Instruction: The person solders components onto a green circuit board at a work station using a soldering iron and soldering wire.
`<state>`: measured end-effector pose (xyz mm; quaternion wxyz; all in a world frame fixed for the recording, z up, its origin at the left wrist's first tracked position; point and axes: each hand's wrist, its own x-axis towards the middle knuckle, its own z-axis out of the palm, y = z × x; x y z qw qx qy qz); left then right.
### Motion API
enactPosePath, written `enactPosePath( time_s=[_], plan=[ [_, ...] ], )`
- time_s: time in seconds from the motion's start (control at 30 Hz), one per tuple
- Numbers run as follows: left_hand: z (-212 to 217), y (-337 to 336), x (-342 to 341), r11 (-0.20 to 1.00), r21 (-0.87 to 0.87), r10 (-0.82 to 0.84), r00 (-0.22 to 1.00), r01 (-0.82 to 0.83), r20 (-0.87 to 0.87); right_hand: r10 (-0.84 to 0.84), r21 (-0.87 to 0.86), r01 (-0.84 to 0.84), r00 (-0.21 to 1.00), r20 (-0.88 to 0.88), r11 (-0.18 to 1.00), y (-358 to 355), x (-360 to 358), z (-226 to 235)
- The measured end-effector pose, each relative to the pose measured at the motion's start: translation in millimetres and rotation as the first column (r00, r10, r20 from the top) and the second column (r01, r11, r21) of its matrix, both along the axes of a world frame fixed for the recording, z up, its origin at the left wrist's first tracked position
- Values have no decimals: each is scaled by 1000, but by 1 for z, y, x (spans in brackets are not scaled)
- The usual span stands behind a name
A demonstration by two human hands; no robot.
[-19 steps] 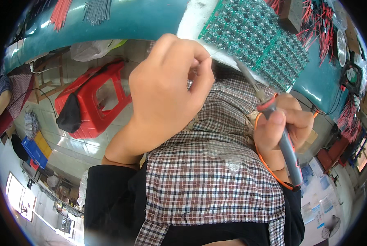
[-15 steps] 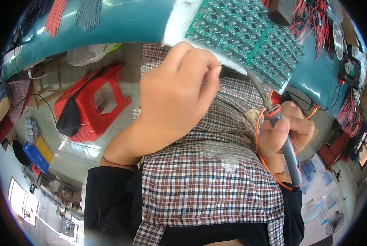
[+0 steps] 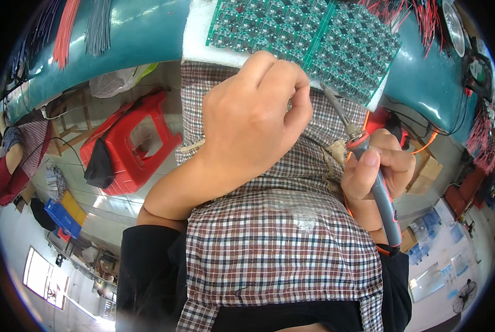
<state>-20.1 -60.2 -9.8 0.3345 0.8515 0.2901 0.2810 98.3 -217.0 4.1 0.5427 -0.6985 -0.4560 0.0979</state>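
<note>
My right hand (image 3: 379,166) grips a soldering iron (image 3: 381,196) with a grey handle, its tip pointing up and left to the near edge of a green circuit board panel (image 3: 314,50). Many small parts cover the panel, which rests on a white foam slab (image 3: 200,39). My left hand (image 3: 258,108) is closed in a pinch just in front of the slab, left of the iron's tip. Whatever sits between its fingertips is hidden. Whether the iron's tip touches the board, I cannot tell.
Red wires (image 3: 67,33) and grey wires (image 3: 99,27) hang over the teal table (image 3: 142,33) at left. More red wires (image 3: 427,22) lie at right, near a small fan (image 3: 478,74). A red stool (image 3: 131,144) stands on the floor at left. Someone's arm (image 3: 14,155) shows at far left.
The view has shifted, so the panel and slab appear farther left and higher. My left hand appears slightly right, nearer the iron's tip. The iron stays in my right hand.
</note>
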Motion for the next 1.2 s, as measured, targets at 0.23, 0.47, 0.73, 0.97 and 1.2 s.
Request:
enactPosePath(
  time_s=[0.23,0.47,0.73,0.97,1.2],
  plan=[
    [0,0,-1,999,-32,-5,1000,4,-8,10,2,-9,1000,-22,1000,2,-1,-7],
    [2,-1,-2,999,-37,-7,1000,6,-26,30,70,-30,1000,4,997,4,3,-13],
    [4,-2,-2,998,-66,-21,999,18,-42,75,118,-78,997,28,990,4,3,-12],
    [7,-1,-1,999,-33,-7,1000,7,-19,-16,39,18,999,-42,999,2,-2,-5],
    [5,-4,3,999,-30,-13,1000,12,-25,4,136,-1,1000,-19,991,2,4,-13]
  ],
)
